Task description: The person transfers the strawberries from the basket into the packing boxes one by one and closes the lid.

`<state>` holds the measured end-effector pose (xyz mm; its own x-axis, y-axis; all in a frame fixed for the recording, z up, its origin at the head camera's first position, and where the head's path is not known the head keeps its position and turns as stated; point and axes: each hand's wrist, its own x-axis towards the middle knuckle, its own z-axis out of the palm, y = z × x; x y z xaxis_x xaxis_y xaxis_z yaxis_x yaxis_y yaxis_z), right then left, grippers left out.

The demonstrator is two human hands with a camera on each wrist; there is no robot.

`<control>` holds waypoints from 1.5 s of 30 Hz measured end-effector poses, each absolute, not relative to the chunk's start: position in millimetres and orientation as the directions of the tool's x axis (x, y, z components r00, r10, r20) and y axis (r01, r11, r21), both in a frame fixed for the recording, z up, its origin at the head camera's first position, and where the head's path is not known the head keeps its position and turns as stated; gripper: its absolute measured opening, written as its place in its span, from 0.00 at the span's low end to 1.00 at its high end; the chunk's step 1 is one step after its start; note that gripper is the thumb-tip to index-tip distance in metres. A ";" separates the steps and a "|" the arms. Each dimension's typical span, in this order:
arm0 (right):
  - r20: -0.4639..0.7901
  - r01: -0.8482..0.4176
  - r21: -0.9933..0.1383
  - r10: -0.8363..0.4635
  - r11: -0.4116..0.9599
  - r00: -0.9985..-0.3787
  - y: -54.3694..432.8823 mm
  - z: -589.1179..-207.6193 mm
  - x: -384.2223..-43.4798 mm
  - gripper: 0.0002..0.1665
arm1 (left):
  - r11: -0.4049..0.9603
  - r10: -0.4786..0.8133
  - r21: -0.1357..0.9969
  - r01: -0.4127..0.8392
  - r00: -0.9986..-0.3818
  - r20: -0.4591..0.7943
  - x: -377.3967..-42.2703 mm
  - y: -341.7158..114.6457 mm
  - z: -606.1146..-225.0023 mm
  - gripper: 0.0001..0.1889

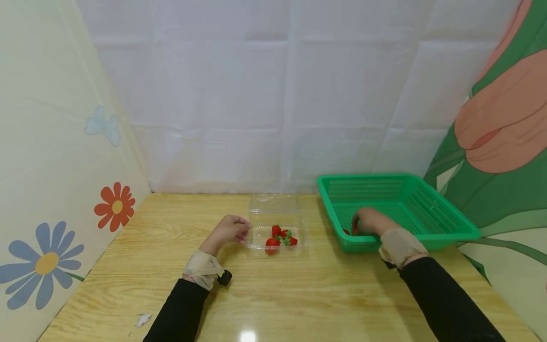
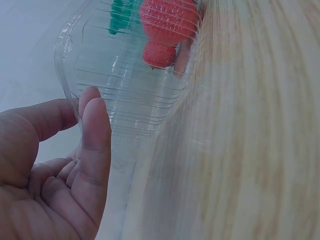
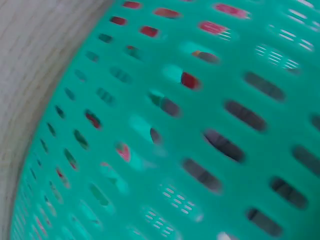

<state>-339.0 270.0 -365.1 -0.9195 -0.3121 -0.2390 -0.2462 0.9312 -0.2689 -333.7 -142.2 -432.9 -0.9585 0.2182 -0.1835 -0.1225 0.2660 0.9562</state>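
Observation:
A clear plastic clamshell box (image 1: 256,240) stands on the table with its lid (image 1: 275,204) folded back. Several red strawberries (image 1: 272,243) with green leaves lie inside, toward its right half. At the box's left side, my left hand (image 1: 231,230) pinches the rim between thumb and fingers (image 2: 95,125). My right hand (image 1: 372,221) reaches down over the near wall into the green basket (image 1: 444,209), at its left front corner. Red strawberries (image 1: 346,232) show beside its fingers. The fingertips are hidden, and I cannot tell whether they grip one.
Through the slots of the basket wall (image 3: 150,200), more red bits show in the right wrist view. The wooden table (image 1: 273,304) ends at a white cloth backdrop (image 1: 222,95). Printed panels stand left and right. A small white scrap (image 1: 143,319) lies near the front left.

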 end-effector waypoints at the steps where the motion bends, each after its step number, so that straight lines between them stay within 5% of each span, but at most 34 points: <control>1: -0.230 -0.248 -0.274 -0.313 0.929 -0.921 270.9 -363.4 -338.6 0.07 | 0.267 0.220 0.956 -0.120 -0.958 -0.182 -333.4 -142.0 -432.5 0.10; 26: 0.065 -0.312 -0.356 -0.310 0.881 -0.949 230.9 -296.0 -308.7 0.20 | 0.262 0.208 0.956 -0.132 -0.960 -0.189 -332.0 -140.6 -432.0 0.10; 45: 0.150 -0.484 -0.324 -0.461 0.813 -0.875 116.6 -335.3 -307.6 0.12 | 0.253 0.201 0.958 -0.135 -0.961 -0.188 -331.4 -139.5 -431.1 0.10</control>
